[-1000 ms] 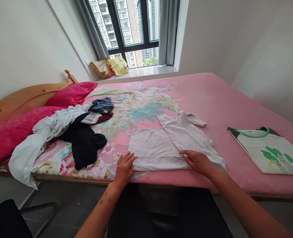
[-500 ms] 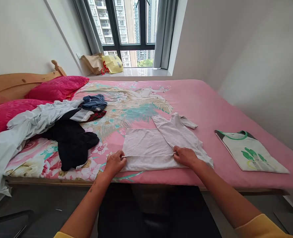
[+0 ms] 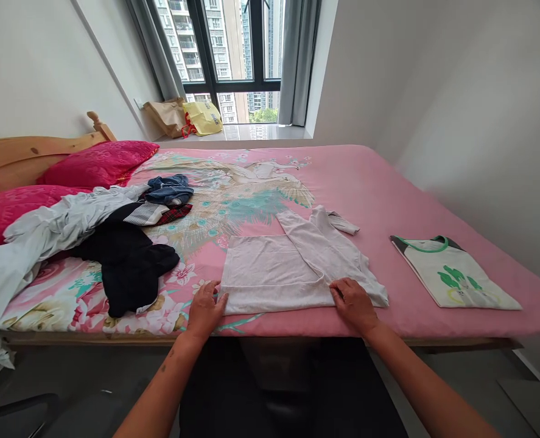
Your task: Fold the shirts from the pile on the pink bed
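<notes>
Well, in the head view the pale shirt (image 3: 270, 258) lies flat on the bed (image 3: 370, 182), close to its near edge and just ahead of both hands. Its long axis runs roughly along that edge, hem toward the headboard (image 3: 36, 152) end, and one short sleeve (image 3: 343, 223) juts out toward the bed's far right corner. A folded band (image 3: 274, 298) follows the shirt's near side, and the two hands stand at different points along it. At the hem end, the left hand (image 3: 206, 313) is the nearer one, its fingers loosely parted, thumb against the cloth, with nothing visibly pinched. Farther along, short of the shirt's right end, the right hand (image 3: 354, 304) touches the same band; its fingers are bent together, and I cannot tell whether they grip any fabric. Neither hand reaches the shirt's far side. Well to the right, near the bed's front edge, sits a folded green-necked shirt (image 3: 456, 280).
</notes>
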### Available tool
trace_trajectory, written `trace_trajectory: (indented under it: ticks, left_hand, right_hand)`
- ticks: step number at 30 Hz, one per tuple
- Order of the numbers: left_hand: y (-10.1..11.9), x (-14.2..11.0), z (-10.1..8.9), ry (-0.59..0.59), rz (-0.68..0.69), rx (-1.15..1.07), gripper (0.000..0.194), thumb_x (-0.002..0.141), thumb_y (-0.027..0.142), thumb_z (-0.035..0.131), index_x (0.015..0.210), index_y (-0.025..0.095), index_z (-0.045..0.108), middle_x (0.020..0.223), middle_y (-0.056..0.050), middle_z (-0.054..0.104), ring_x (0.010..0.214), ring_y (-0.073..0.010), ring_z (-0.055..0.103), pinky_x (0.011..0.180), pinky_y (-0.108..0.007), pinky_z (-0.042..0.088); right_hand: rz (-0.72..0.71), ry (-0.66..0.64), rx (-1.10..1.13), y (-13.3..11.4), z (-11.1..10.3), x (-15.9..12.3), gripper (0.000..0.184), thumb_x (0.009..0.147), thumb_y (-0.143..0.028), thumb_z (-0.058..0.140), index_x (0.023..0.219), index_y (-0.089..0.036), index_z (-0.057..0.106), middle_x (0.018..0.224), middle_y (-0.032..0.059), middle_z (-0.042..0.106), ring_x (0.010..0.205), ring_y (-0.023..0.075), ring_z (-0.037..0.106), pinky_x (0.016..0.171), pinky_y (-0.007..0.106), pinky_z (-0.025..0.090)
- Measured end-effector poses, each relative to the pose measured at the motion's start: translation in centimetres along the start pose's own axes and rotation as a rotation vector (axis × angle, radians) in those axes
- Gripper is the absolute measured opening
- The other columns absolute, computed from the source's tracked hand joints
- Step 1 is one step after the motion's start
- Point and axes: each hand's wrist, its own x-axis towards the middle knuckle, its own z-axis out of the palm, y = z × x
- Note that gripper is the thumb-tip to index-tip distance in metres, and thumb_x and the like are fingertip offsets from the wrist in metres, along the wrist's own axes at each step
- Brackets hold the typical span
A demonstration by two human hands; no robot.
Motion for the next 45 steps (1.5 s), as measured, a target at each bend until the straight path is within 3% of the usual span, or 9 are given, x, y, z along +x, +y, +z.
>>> trace_trajectory:
  ticks: [6, 10, 14, 19, 26, 35, 39, 42, 45]
  left_hand:
    - [2.8, 0.5, 0.2, 0.018, 0.306, 0.000, 0.025, 0.084, 0.018, 0.046, 0.101, 0.022, 0.064, 0.108, -0.007, 0.065, 0.105, -0.0231, 0.057, 0.094, -0.040, 0.042]
    - [5.6, -0.3, 1.0, -0.110, 0.580, -0.126, 0.034, 0.084, 0.008, 0.040, 0.103, 0.022, 0.064, 0.112, -0.004, 0.065, 0.115, -0.0188, 0.053, 0.098, -0.037, 0.043]
    - [8.4, -2.2, 1.7, -0.257, 0.737, -0.140, 0.038, 0.087, 0.014, 0.042, 0.121, 0.023, 0.055, 0.128, -0.006, 0.057, 0.127, -0.0205, 0.043, 0.105, -0.043, 0.037]
    - [10.2, -3.1, 2.5, -0.305, 0.709, -0.126, 0.040, 0.091, 0.021, 0.038, 0.129, 0.021, 0.048, 0.134, -0.008, 0.052, 0.130, -0.0214, 0.040, 0.109, -0.047, 0.032]
    - [11.6, -1.2, 5.0, -0.326, 0.721, -0.148, 0.047, 0.085, 0.008, 0.037, 0.126, 0.024, 0.052, 0.132, -0.004, 0.054, 0.128, -0.0171, 0.042, 0.108, -0.041, 0.033]
    - [2.6, -0.6, 3.0, -0.211, 0.347, 0.180, 0.053, 0.090, 0.042, 0.040, 0.140, 0.024, 0.034, 0.145, -0.009, 0.036, 0.135, -0.0251, 0.031, 0.111, -0.057, 0.006]
    - [6.1, -1.6, 2.6, -0.130, 0.462, 0.126, 0.048, 0.091, 0.031, 0.038, 0.139, 0.023, 0.037, 0.142, -0.010, 0.041, 0.133, -0.0255, 0.035, 0.110, -0.059, 0.001]
    - [9.4, -3.0, 3.2, -0.200, 0.629, 0.072, 0.049, 0.091, 0.031, 0.039, 0.140, 0.023, 0.035, 0.144, -0.010, 0.038, 0.135, -0.0236, 0.031, 0.113, -0.054, 0.004]
    - [10.7, -4.2, 4.0, -0.262, 0.659, 0.052, 0.055, 0.090, 0.037, 0.043, 0.142, 0.022, 0.031, 0.146, -0.010, 0.035, 0.136, -0.0253, 0.027, 0.112, -0.055, 0.006]
  right_hand:
    - [-0.081, -0.176, 0.028, -0.8, -1.5, 2.5, 0.038, 0.092, -0.018, 0.030, 0.122, -0.023, 0.052, 0.099, 0.0052, 0.060, 0.090, 0.0163, 0.056, 0.076, 0.026, 0.042]
    - [-0.081, -0.390, -0.109, -1.7, -1.9, 4.8, 0.027, 0.090, -0.025, 0.037, 0.108, -0.023, 0.058, 0.096, 0.0042, 0.064, 0.085, 0.0159, 0.058, 0.069, 0.024, 0.038]
    - [0.005, -0.358, -0.176, -1.9, -1.1, 5.5, 0.019, 0.088, -0.031, 0.043, 0.096, -0.021, 0.056, 0.086, 0.0032, 0.065, 0.078, 0.0160, 0.059, 0.062, 0.025, 0.032]
    - [0.088, -0.110, -0.021, -2.2, -0.3, 3.4, 0.020, 0.087, -0.028, 0.043, 0.103, -0.017, 0.051, 0.078, 0.0027, 0.061, 0.071, 0.0158, 0.056, 0.062, 0.025, 0.036]
    - [-0.185, 0.027, 0.122, -4.9, 1.1, -0.1, 0.021, 0.090, -0.024, 0.039, 0.100, -0.019, 0.057, 0.101, 0.0087, 0.061, 0.099, 0.0204, 0.053, 0.090, 0.035, 0.041]
    - [0.117, 0.150, -0.119, 4.0, -0.7, -4.3, 0.034, 0.091, -0.030, 0.037, 0.114, -0.015, 0.057, 0.119, 0.0126, 0.057, 0.113, 0.0242, 0.049, 0.100, 0.045, 0.037]
    - [-0.006, 0.167, 0.067, -0.3, -1.2, -2.9, 0.031, 0.093, -0.026, 0.036, 0.111, -0.017, 0.059, 0.117, 0.0096, 0.059, 0.115, 0.0204, 0.049, 0.104, 0.040, 0.036]
    - [-0.156, 0.065, 0.160, -3.6, -0.5, -1.2, 0.029, 0.093, -0.023, 0.036, 0.108, -0.019, 0.061, 0.112, 0.0072, 0.061, 0.111, 0.0191, 0.052, 0.101, 0.038, 0.038]
    - [-0.113, 0.034, 0.143, -4.5, 0.3, 0.2, 0.033, 0.093, -0.021, 0.032, 0.116, -0.019, 0.056, 0.109, 0.0079, 0.063, 0.104, 0.0189, 0.055, 0.094, 0.035, 0.042]
